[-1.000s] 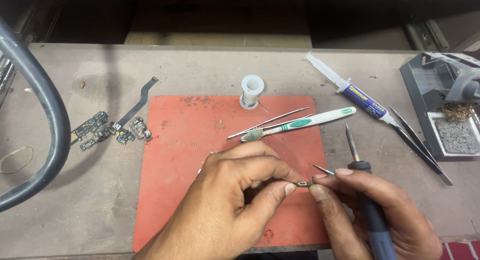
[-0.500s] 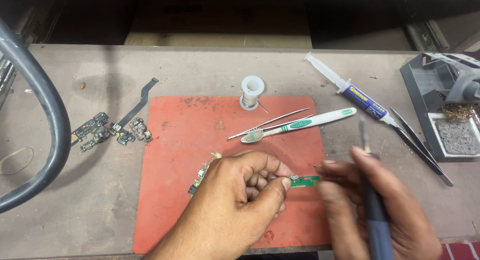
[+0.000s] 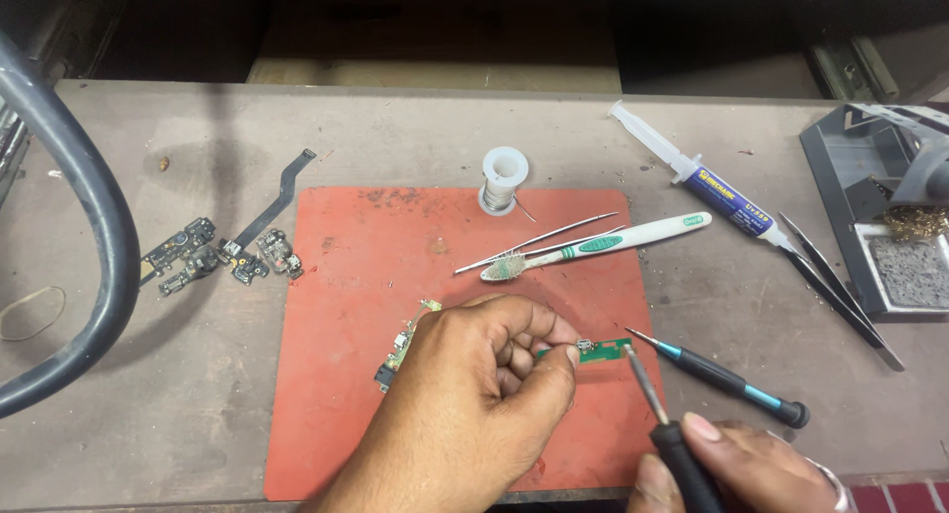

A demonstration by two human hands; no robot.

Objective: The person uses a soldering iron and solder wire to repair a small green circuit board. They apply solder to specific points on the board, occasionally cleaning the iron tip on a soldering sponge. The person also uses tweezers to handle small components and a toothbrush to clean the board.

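- The work goes on at a worn grey-brown bench (image 3: pixel 771 325) with a red mat (image 3: pixel 346 375) laid flat on it; the mat's near edge runs almost to the bench's near edge.
- The right hand (image 3: pixel 741 469), low at the near edge, has its fingers closed around a dark-handled soldering iron (image 3: pixel 657 414), whose tip points up toward a small green circuit board (image 3: pixel 598 351).
- The left hand (image 3: pixel 484 394) rests on the mat, thumb and forefinger pinched on the board's left end; the board lies on the mat's right part, its right end free.
- A small screwdriver (image 3: pixel 727 378) lies just right of the board, across the mat's right edge.
- Green flex parts (image 3: pixel 405 345) show at the left of the left hand.
- Farther up the mat: a toothbrush (image 3: pixel 603 244), thin tweezers (image 3: pixel 539 241), and a solder spool (image 3: pixel 504 177) at the far edge.
- Bare mat lies open to the left.
- Off the mat: small phone parts (image 3: pixel 222 256) left, a syringe (image 3: pixel 702 182) and a stand (image 3: pixel 890 236) right.
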